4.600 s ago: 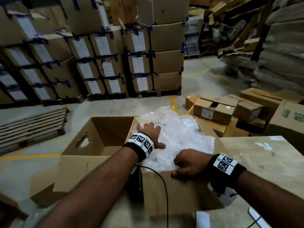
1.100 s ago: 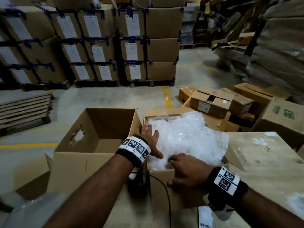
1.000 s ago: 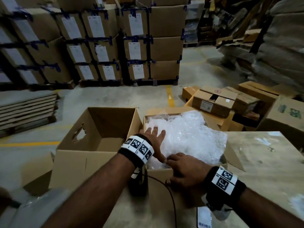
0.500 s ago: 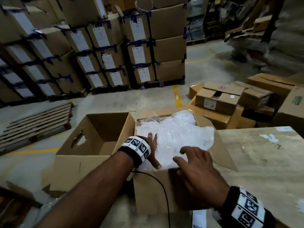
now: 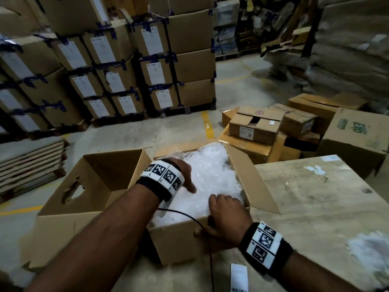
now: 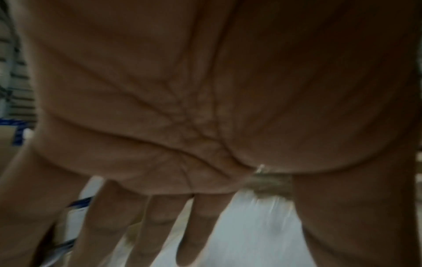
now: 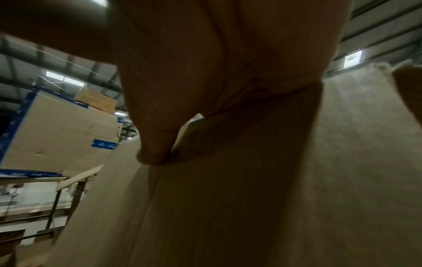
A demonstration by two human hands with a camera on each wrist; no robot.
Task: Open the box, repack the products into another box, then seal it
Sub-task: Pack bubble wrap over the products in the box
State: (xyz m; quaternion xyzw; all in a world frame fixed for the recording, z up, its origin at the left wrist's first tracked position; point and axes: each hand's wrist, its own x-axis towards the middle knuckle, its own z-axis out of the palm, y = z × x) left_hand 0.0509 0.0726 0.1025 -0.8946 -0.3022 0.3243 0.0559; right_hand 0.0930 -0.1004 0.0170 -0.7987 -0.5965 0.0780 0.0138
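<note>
Two open cardboard boxes stand side by side. The left box (image 5: 63, 228) is empty. The right box (image 5: 174, 243) is heaped with white crinkled plastic packing (image 5: 212, 171). My left hand (image 5: 186, 179) lies on the plastic by the box's left wall; the left wrist view shows its straight fingers (image 6: 196, 225) spread over the plastic (image 6: 251, 234). My right hand (image 5: 225, 213) grips the right box's near wall, fingers curled over the rim and thumb outside. In the right wrist view the thumb (image 7: 155, 144) presses on cardboard (image 7: 228, 198). The products under the plastic are hidden.
The right box sits on a worn wooden table (image 5: 315, 207), with a barcode slip (image 5: 239, 277) at the near edge. A black cable (image 5: 189, 216) crosses the box front. Stacked labelled cartons (image 5: 155, 66), loose boxes (image 5: 256, 127) and pallet boards (image 5: 31, 161) ring the floor.
My right hand, lifted open over the near rim half a second ago, has come down and now grips the near wall. My left hand stays on the plastic.
</note>
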